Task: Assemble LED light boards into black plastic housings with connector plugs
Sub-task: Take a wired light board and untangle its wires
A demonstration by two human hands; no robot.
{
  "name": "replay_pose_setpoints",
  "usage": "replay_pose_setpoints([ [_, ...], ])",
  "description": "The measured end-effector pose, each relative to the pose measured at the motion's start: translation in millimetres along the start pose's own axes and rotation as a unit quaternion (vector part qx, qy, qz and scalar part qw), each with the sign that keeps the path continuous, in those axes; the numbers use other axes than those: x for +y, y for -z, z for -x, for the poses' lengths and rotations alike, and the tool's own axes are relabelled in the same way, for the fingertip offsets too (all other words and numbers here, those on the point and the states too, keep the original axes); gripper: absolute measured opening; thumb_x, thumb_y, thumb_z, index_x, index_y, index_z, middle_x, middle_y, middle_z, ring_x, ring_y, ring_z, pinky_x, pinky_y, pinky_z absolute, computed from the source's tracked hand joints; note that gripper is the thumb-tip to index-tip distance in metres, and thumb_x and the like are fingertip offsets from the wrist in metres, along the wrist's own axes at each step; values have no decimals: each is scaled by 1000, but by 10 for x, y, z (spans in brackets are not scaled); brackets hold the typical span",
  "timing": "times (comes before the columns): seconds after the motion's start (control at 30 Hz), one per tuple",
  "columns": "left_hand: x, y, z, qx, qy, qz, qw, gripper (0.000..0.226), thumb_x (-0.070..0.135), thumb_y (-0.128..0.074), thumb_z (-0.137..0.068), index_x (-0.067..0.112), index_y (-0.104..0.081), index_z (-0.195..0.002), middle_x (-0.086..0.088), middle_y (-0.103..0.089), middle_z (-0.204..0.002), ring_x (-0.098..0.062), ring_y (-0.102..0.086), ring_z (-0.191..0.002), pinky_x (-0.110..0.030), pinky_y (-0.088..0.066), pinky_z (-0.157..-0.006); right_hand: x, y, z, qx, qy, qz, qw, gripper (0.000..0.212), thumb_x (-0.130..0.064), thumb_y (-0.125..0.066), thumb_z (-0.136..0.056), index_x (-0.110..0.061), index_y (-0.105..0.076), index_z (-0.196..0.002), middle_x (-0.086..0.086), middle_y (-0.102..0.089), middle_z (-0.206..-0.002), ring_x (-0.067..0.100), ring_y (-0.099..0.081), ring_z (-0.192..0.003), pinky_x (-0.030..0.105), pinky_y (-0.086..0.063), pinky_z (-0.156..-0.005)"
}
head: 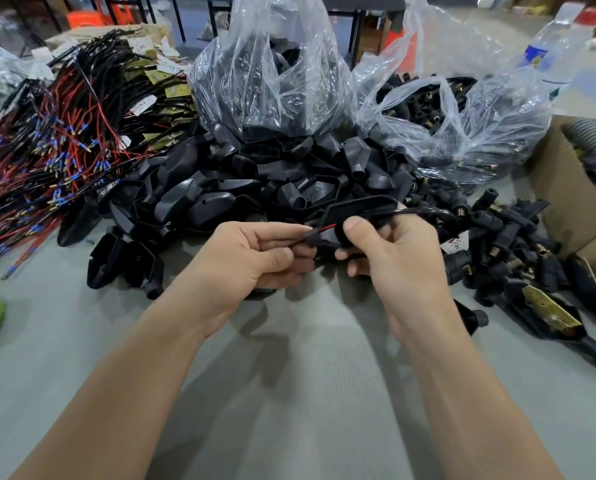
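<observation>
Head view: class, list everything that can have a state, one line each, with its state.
left hand: pinching the wire lead
right hand: gripping the black housing
housing bag: standing upright, part full
connector plug bag: open
cardboard box: open

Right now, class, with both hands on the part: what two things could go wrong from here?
The left hand pinches the red and black wires while the right hand holds the housing; a hard tug might tear them loose. Dropped, the housing could be lost in the pile of loose housings close by.
</observation>
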State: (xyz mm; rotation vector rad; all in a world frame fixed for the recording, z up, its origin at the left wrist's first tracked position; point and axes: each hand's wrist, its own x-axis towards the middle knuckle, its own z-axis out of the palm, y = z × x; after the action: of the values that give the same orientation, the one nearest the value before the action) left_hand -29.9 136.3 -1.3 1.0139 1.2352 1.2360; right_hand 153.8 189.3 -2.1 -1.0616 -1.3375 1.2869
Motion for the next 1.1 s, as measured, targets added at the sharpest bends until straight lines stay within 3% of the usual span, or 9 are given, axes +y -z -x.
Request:
replay_pose_setpoints([
  [0.23,129,227,31,61,-5,-52,997,40,-14,-50,-77,10,-82,-76,-16,-71,-65,-18,-58,-44,-22,-48,-43,-173,277,-96,104,-49,-187,976,14,-15,-56,-105,-4,-60,-100,15,-72,-74,19,-56,-47,24,-37,-40],
  [0.33,185,305,83,9,-4,-108,994,27,0,-52,-54,4,-76,-63,-24,-64,-58,-19,-49,-40,-20,-38,-37,-196,392,-102,167,-59,-202,963,17,-20,-59,-103,-8,-59,-91,10,-68,-65,17,-52,-45,23,-36,-40],
  [0.47,275,475,131,-265,68,-153,950,35,-9,-56,-52,7,-82,-69,-26,-72,-68,-20,-68,-54,-20,-49,-48,-157,391,-142,214,-49,-169,961,9,-21,-57,-102,-20,-60,-93,-4,-64,-64,13,-47,-44,20,-33,-37],
  [0.57,323,604,158,-469,77,-171,863,23,12,-76,-84,14,-83,-106,-16,-78,-110,-36,-75,-102,-42,-59,-87,-106,357,-158,169,-4,-16,986,16,-25,-59,-97,-33,-71,-89,-12,-66,-64,5,-55,-50,21,-41,-40],
  [0.63,275,602,143,-422,40,-157,892,52,56,-73,-87,13,-80,-114,-15,-73,-126,-32,-73,-110,-41,-58,-91,-72,331,-132,98,32,92,990,11,-34,-62,-89,-33,-73,-88,-14,-63,-61,4,-53,-53,27,-43,-49],
  [0.7,215,481,121,-279,48,-79,956,64,68,-75,-78,17,-79,-117,-15,-73,-126,-23,-76,-100,-31,-61,-77,-28,277,-93,29,53,149,987,35,-47,-66,-79,-14,-69,-90,-10,-55,-61,8,-46,-58,33,-39,-56],
  [0.8,99,212,36,-151,13,25,988,47,36,-72,-88,26,-68,-134,-8,-69,-134,-19,-74,-105,-28,-61,-72,-3,117,-11,-22,60,165,984,45,-55,-68,-72,-12,-67,-87,-3,-55,-58,7,-46,-56,33,-42,-54],
  [0.97,6,-47,17,-200,23,26,979,46,23,-62,-96,35,-60,-140,-6,-71,-124,-23,-75,-97,-35,-63,-77,49,-58,40,10,34,182,983,47,-60,-72,-62,-19,-61,-81,-10,-58,-55,3,-49,-49,28,-42,-50],
  [1.1,-11,-13,-31,-126,-2,66,990,41,11,-62,-96,14,-60,-137,-16,-70,-125,-33,-73,-107,-39,-62,-82,34,-93,64,11,34,102,994,25,-43,-81,-72,-21,-70,-78,-8,-64,-57,9,-54,-51,37,-48,-55],
])
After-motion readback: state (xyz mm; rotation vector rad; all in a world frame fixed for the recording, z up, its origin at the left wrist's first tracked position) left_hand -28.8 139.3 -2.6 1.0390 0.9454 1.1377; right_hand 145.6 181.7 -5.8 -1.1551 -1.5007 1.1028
